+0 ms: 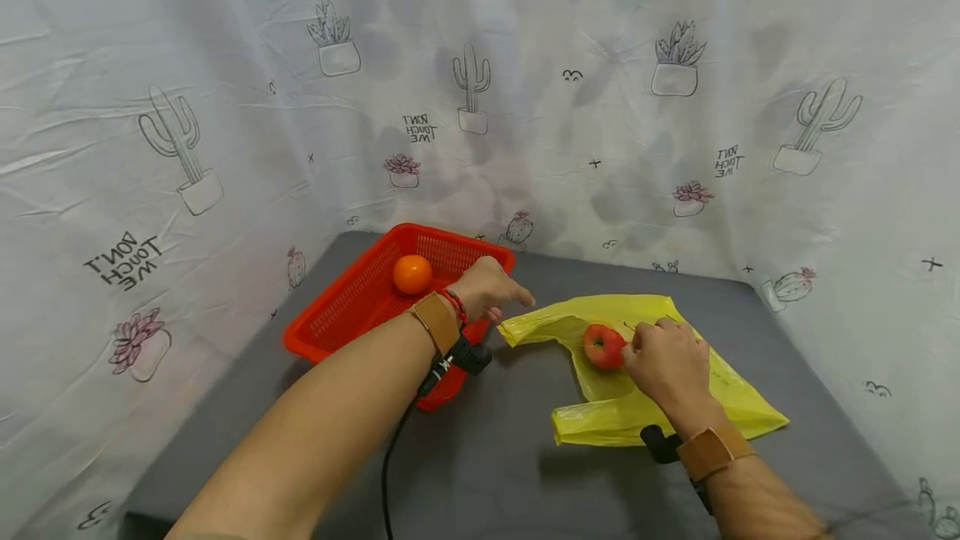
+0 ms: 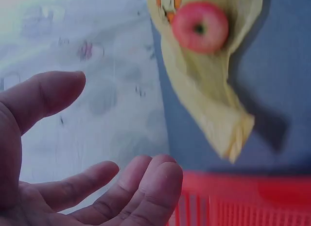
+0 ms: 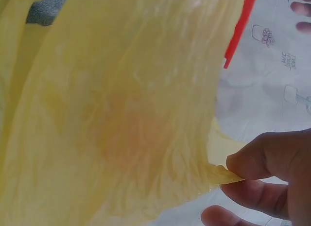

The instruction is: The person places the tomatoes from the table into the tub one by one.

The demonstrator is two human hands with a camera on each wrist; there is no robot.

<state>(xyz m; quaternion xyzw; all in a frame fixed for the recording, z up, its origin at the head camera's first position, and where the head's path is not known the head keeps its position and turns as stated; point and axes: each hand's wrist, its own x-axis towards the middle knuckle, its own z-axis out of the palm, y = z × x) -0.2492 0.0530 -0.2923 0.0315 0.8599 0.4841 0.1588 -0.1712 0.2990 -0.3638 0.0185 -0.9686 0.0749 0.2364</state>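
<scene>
My right hand (image 1: 670, 363) pinches an edge of a yellow plastic bag (image 1: 738, 402) between thumb and finger, plain in the right wrist view. A red apple (image 1: 603, 347) rests at the bag's mouth, between its two handles, close to my right fingertips. Through the bag film (image 3: 146, 65) only a faint reddish patch shows. My left hand (image 1: 487, 288) hovers over the right side of a red plastic basket (image 1: 330, 319), holding nothing. Its fingers are spread and loosely bent in the left wrist view, apart from the apple (image 2: 206, 27).
An orange (image 1: 412, 274) sits inside the basket. Both stand on a grey table (image 1: 510, 457) with a white curtain (image 1: 540, 107) printed with cacti behind and beside it. A black cable (image 1: 386, 473) hangs from the left wrist camera.
</scene>
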